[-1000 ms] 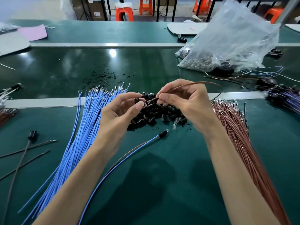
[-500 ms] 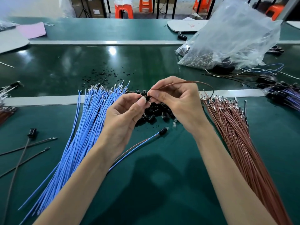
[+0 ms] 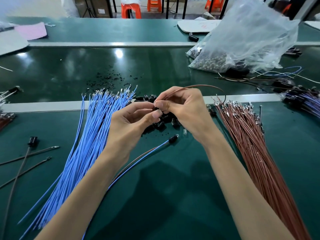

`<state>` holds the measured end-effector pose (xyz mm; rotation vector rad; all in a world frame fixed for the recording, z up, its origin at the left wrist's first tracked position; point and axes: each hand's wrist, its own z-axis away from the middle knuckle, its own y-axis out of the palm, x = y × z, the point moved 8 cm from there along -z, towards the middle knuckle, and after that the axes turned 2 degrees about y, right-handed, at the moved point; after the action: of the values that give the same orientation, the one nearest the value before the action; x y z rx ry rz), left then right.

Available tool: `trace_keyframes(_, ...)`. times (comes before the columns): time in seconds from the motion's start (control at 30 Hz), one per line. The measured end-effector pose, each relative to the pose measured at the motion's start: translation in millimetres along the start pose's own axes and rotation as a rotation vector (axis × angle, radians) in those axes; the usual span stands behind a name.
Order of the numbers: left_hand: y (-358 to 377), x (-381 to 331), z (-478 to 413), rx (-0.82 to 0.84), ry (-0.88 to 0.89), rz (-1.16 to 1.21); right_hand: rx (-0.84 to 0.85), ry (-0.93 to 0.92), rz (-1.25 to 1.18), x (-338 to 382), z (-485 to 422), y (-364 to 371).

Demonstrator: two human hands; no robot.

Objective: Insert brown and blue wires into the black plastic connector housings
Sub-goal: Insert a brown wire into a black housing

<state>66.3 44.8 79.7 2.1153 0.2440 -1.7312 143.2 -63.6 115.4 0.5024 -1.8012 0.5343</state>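
Note:
My left hand pinches a small black connector housing between thumb and forefinger. My right hand grips a brown wire that arcs up and to the right; its tip meets the housing, fingertips touching my left hand's. Beneath both hands lies a pile of black housings. A fan of blue wires spreads to the left, a bundle of brown wires to the right. A finished housing with a blue and a brown wire lies just below the pile.
A clear plastic bag of parts sits at the back right, with loose wires and finished assemblies beside it. Dark wires with a housing lie at the left. Black crumbs dot the belt behind. A pink sheet lies far left.
My right hand has brought the brown wire's tip from above the pile over to the housing in my left hand; both hands now meet a little farther from me.

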Motion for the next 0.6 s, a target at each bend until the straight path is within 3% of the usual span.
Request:
trace_keyframes(0.2, 2, 3, 2, -0.032, -0.027, -0.033, 0.082, 0.08, 0.081, -6, -1, -3)
trace_keyframes(0.6, 4, -14, 4, -0.021, 0.111, -0.139, 0.052, 0.013, 0.146, 6, 1, 5)
